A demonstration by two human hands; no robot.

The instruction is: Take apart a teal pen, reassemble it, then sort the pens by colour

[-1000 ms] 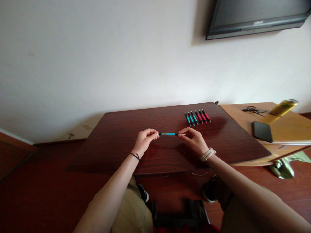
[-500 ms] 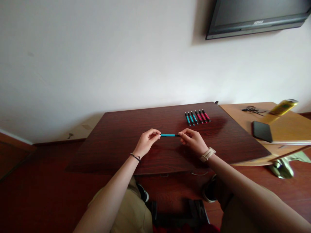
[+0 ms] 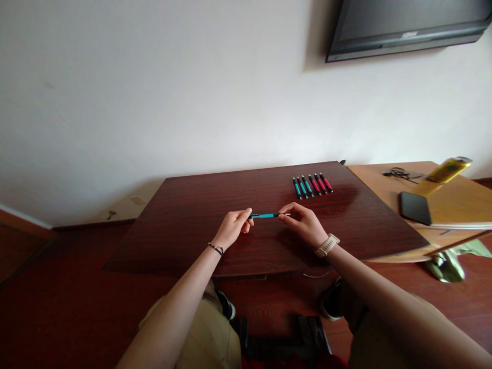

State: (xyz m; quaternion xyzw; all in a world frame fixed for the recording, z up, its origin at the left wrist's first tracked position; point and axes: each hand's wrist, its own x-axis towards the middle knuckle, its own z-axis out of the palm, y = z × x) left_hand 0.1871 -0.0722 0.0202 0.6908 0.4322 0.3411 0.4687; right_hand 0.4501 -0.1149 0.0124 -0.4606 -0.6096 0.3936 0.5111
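Note:
Between my hands a blue and black pen (image 3: 266,216) lies level above the dark wooden table (image 3: 207,200). My left hand (image 3: 233,225) is closed on its left end, thumb on top. My right hand (image 3: 302,219) pinches the black part at the other end, and a pale tip shows past the fingers. Farther back on the table is a row of pens side by side: three blue pens (image 3: 303,188) on the left and three pink pens (image 3: 321,183) on the right.
A lighter wooden desk (image 3: 461,205) adjoins on the right, bearing a dark phone (image 3: 415,208), a black cable (image 3: 400,174) and a yellow can (image 3: 448,169). A television (image 3: 409,31) hangs on the wall above. A light-coloured bag-like item (image 3: 449,266) lies beneath the desk.
My left fingers have shifted grip, with the thumb now on top of the pen's end. The pen has turned, showing a clip-like strip, and my right fingers have slid slightly left along it.

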